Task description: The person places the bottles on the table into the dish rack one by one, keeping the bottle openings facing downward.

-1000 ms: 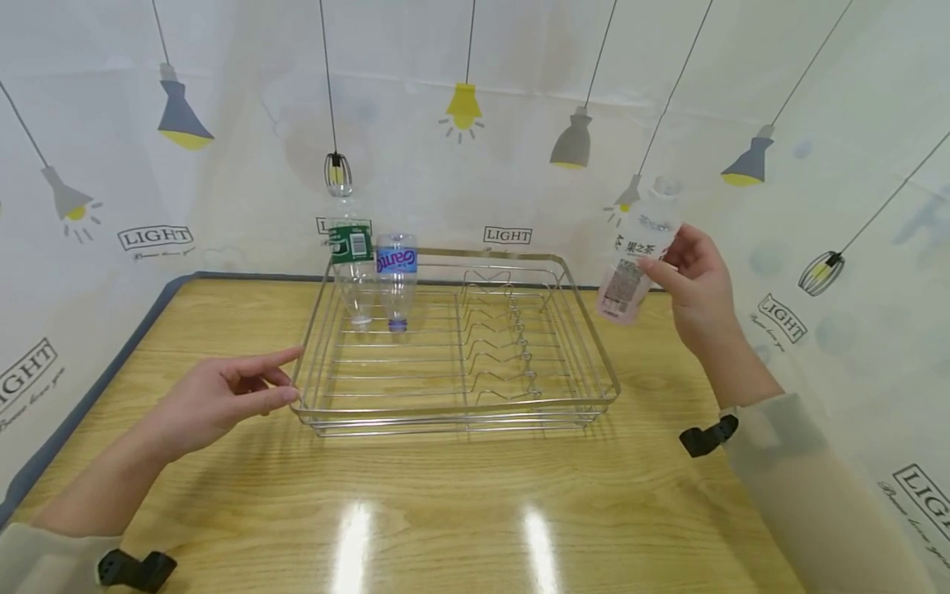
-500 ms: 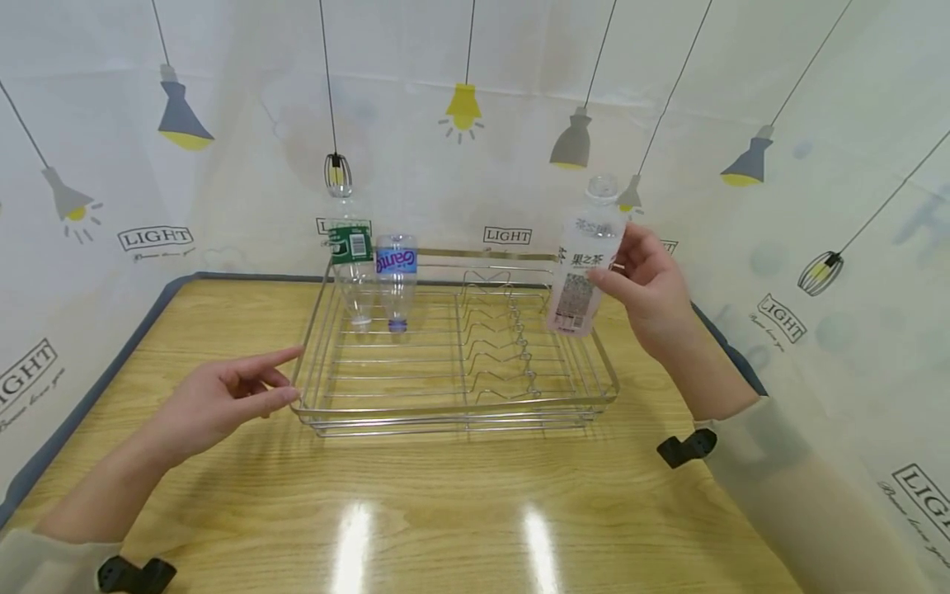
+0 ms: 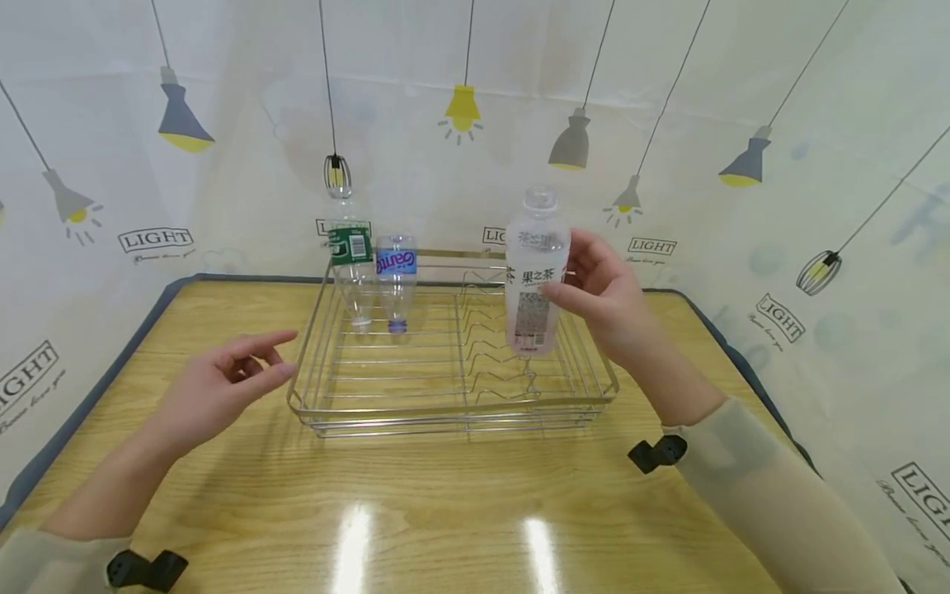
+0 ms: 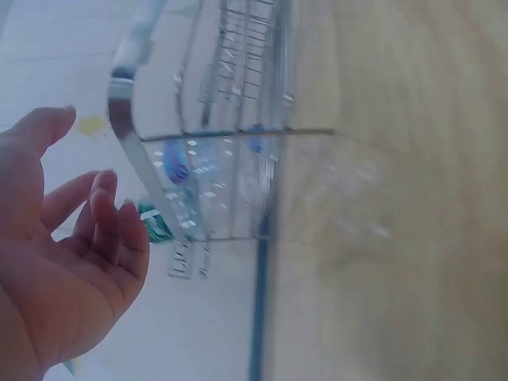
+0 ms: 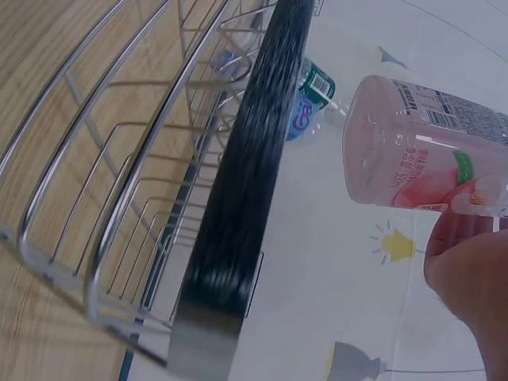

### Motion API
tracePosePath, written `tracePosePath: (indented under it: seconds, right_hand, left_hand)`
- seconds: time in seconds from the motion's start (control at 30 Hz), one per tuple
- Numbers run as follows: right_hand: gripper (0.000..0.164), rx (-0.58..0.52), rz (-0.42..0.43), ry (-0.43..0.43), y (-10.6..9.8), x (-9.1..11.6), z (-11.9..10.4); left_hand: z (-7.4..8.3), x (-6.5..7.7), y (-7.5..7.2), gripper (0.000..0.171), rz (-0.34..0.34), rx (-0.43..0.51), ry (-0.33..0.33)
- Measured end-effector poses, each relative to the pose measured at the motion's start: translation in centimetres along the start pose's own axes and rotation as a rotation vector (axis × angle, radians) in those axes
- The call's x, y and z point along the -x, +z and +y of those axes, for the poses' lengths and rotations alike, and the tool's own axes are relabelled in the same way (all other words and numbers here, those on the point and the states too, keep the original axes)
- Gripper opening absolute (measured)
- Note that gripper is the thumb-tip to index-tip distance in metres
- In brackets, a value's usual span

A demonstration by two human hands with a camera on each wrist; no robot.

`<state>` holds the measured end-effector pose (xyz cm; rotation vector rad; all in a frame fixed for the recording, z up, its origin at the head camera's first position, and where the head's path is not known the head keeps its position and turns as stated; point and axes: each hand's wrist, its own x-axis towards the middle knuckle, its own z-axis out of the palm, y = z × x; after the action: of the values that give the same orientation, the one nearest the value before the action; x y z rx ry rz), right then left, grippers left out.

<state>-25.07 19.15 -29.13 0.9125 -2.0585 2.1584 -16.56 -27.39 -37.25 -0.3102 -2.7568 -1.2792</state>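
Note:
My right hand [image 3: 609,305] grips a clear bottle [image 3: 529,247] with Chinese print and a pinkish lower part. Uncapped and mouth up, it hangs over the right half of a wire dish rack [image 3: 416,410]. Its printed fruit label faces the right wrist view. Off the rack's left rim, my left hand [image 3: 211,392] holds nothing, its fingers loosely bent; in the left wrist view the rim lies just beyond the fingertips. Two capped bottles stand upside down in the rack's back left: one with a green label [image 3: 351,245], one with a blue-purple label [image 3: 397,262].
A row of bent wire dividers [image 3: 493,363] runs through the rack's right part. Wood-grain table [image 3: 460,503] shows in front of the rack and on both sides. Behind stands a white backdrop [image 3: 252,165] with printed lamps.
My right hand has carried the clear bottle leftward, from beside the rack to over its right half, turning it more upright. My left hand has drawn back slightly from the rim.

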Motion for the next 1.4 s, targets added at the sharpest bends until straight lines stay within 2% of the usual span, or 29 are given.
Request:
tracePosePath:
  seconds: [0.1,0.17,0.4,0.5,0.63,0.8,1.03,1.2,1.3,1.4]
  right_hand:
    - [0.059,0.008,-0.028,0.019,0.8,-0.3,0.0]
    - [0.059,0.007,-0.049,0.035,1.4,-0.4,0.1]
    - [0.064,0.011,-0.142,0.081,3.2,-0.6,0.7]
    - [0.066,0.031,-0.198,0.098,3.9,-0.6,1.0]
    - [0.065,0.072,-0.257,0.097,4.6,-0.7,1.3]
    - [0.065,0.107,-0.275,0.045,5.2,-0.7,1.5]
    - [0.064,0.132,-0.292,0.037,5.3,-0.7,1.7]
    - [0.07,0.147,-0.288,0.08,4.6,-0.6,2.1]
    - [0.073,0.147,-0.259,0.129,3.8,-0.2,2.4]
    - [0.074,0.158,-0.242,0.175,2.9,0.1,2.8]
  left_hand:
    - [2.1,-0.9,0.1,0.049,0.052,0.006,0.056]
    - [3.9,-1.6,0.3,0.048,0.046,0.022,0.087]
    - [9.9,-4.4,2.3,0.053,-0.047,0.141,0.211]
    - [11.8,-5.8,3.5,0.063,-0.087,0.195,0.226]
    - [13.4,-7.1,4.7,0.075,-0.134,0.252,0.224]
    - [14.5,-7.6,5.6,0.067,-0.142,0.272,0.216]
    - [14.3,-7.6,5.8,0.059,-0.134,0.295,0.206]
    - [13.5,-7.3,5.5,0.061,-0.145,0.415,0.229]
    - [12.8,-7.0,5.1,0.063,-0.152,0.513,0.214]
    - [12.0,-6.6,4.6,0.065,-0.161,0.595,0.172]
